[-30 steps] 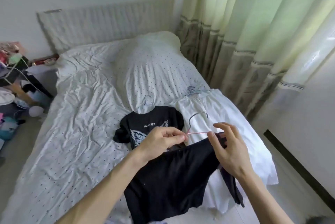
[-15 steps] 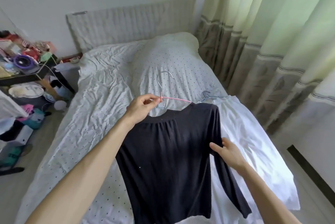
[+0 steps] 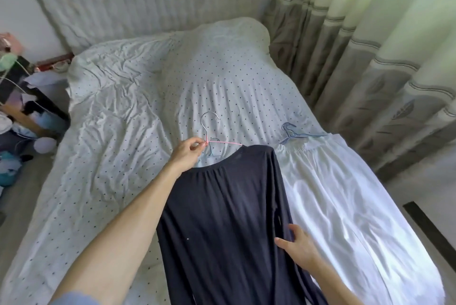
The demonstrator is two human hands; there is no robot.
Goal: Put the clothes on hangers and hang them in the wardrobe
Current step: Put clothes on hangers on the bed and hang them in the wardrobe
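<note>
Fingers of the left hand pinch the pink hanger; right hand lies flat on the dark top, hem cropped.

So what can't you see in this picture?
All in the head view:
- Pink hanger: the rest of its wire is hidden inside the dark top.
- Dark top's hem: cut off by the bottom edge.
- Wardrobe: out of frame.
- Bedside clutter: blurred and cut off by the left edge.
</note>
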